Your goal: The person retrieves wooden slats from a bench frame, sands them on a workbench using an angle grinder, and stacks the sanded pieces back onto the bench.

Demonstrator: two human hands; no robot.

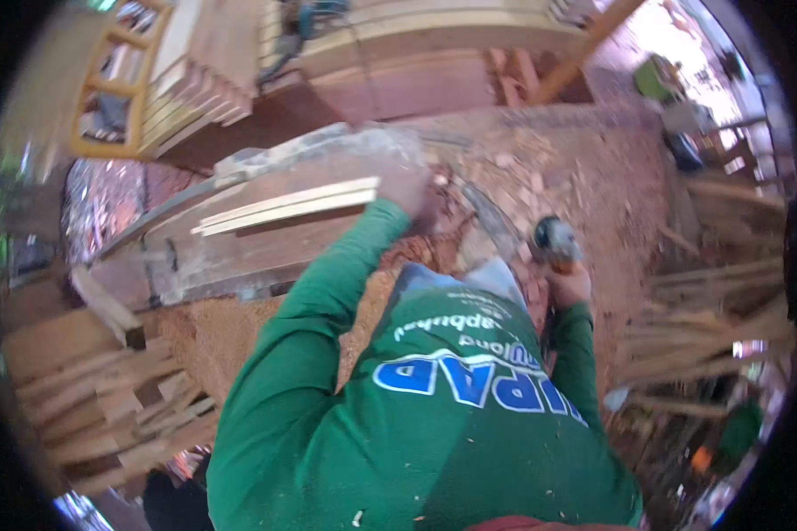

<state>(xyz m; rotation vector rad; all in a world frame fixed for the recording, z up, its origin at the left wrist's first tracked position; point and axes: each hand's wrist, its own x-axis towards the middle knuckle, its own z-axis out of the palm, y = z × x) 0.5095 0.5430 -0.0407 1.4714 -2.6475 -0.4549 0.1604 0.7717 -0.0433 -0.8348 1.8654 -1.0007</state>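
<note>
My left hand (402, 188) is at the right end of two pale wooden strips (292, 205) lying side by side above a dusty workbench (257, 243). It looks closed around that end, though its fingers are blurred. Lower and to the right, my right hand (570, 285) grips a power tool, which looks like an angle grinder (556, 241), with a rounded grey and dark head. The tool is held in front of my right side, apart from the strips. A long greyish piece (491, 217) lies between my two hands among wood chips.
Stacked boards (208, 84) and a wooden frame with openings (106, 88) stand at the upper left. Wood shavings (527, 168) cover the surface ahead. Scrap lumber lies in piles at left (115, 403) and right (717, 310). A slanted post (589, 49) rises at the upper right.
</note>
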